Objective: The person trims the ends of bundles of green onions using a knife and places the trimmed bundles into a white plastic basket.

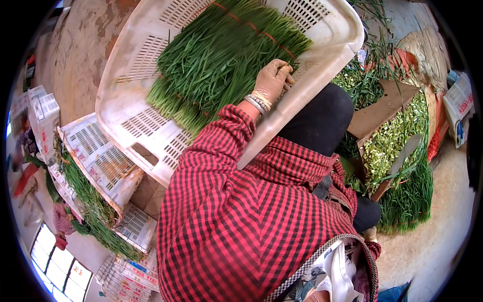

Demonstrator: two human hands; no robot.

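Observation:
My left hand (274, 80), in a thin glove with beaded bracelets at the wrist, is over the near side of a white plastic crate (260, 141). Its fingers are curled together beside the edge of a thick bundle of green garlic chives (211, 56), close to the end of the red band round it. Whether the fingertips pinch anything cannot be made out. More chives (188, 120) lie under that bundle. My right hand (370, 234) shows only as a gloved sliver past my knee, mostly hidden by my clothing.
To the right, a knife (400, 162) rests by a heap of cut chive ends (381, 147) and a notched board (381, 109). Banded chives (407, 204) stand on the floor. At left are crates of chives (102, 151), stacked crates (128, 275) and another person (62, 219).

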